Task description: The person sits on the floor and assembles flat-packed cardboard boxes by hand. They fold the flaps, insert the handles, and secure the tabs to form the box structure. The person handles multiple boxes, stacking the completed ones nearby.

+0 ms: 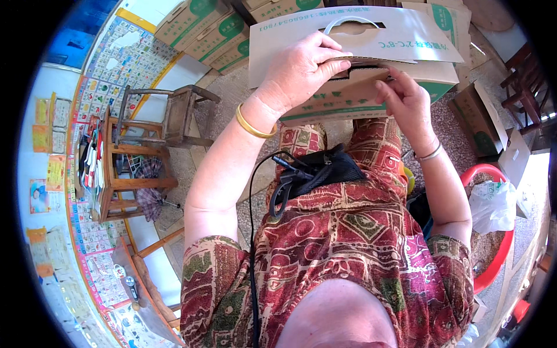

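Head view: the printed cardboard carton (pixel 354 100) stands just beyond the person's knees, its inside and underside hidden. The left hand (pixel 310 66) pinches the edge of a cardboard flap (pixel 383 60) between thumb and fingers. The right hand (pixel 408 100) has bent fingers against the flap's edge; whether they grip it, I cannot tell. A white carry handle (pixel 348 20) arches above. At right, a plastic bag (pixel 492 207) covers part of a red basin (pixel 503 255).

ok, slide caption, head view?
Left hand and right hand at the top flaps of a green-printed cardboard box.
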Demonstrator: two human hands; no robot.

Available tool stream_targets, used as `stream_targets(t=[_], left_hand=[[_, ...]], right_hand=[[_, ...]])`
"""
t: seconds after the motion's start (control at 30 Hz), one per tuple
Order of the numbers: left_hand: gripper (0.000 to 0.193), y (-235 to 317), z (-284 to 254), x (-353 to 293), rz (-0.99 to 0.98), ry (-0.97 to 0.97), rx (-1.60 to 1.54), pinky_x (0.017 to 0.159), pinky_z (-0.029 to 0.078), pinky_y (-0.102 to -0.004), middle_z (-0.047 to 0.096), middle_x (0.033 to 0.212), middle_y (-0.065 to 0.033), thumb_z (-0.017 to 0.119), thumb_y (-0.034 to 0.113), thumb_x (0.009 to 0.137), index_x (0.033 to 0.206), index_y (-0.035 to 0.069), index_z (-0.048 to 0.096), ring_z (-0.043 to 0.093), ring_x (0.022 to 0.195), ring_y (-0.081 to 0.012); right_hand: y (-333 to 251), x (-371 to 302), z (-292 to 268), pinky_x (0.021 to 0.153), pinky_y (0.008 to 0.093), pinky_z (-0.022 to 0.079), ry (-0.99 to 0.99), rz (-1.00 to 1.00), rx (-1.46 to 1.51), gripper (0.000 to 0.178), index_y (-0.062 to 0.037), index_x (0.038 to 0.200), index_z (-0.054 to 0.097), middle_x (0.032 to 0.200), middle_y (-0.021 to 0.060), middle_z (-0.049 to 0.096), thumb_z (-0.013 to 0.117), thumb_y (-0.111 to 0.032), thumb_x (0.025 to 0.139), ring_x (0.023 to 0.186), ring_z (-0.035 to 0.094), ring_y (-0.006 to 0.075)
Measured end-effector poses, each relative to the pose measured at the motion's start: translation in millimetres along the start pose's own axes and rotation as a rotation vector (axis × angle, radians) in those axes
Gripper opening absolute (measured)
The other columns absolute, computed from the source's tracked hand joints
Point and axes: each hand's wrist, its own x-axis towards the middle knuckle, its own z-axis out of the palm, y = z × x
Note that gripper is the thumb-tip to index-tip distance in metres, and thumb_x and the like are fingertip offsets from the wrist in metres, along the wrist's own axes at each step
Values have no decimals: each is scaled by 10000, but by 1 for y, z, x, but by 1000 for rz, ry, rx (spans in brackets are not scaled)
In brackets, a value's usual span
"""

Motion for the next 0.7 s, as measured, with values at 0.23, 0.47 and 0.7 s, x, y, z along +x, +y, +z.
stream_targets(t=[0.23,0.47,0.7], left_hand=[[268,-7,-5,2,-42,-92,-193,908,470,-276,605,1133,-52,689,222,932,1085,5,724,594,1047,-168],[211,2,1,-4,82,-19,-27,891,497,-298,628,1130,-58,706,140,888,1088,90,751,620,1020,-198],[331,6,12,-16,294,129,253,825,542,-351,678,1056,-46,731,67,792,1112,148,741,660,944,-250]], right_hand=[[-3,8,5,476,214,445,-59,178,146,240,8,1064,666,633,32,660,692,-193,934,506,553,56],[-13,8,6,465,199,430,-32,193,130,235,31,1025,648,639,39,652,666,-194,958,502,553,53],[-10,9,9,502,231,476,-55,220,96,199,26,1008,679,662,56,684,654,-162,951,535,597,80]])
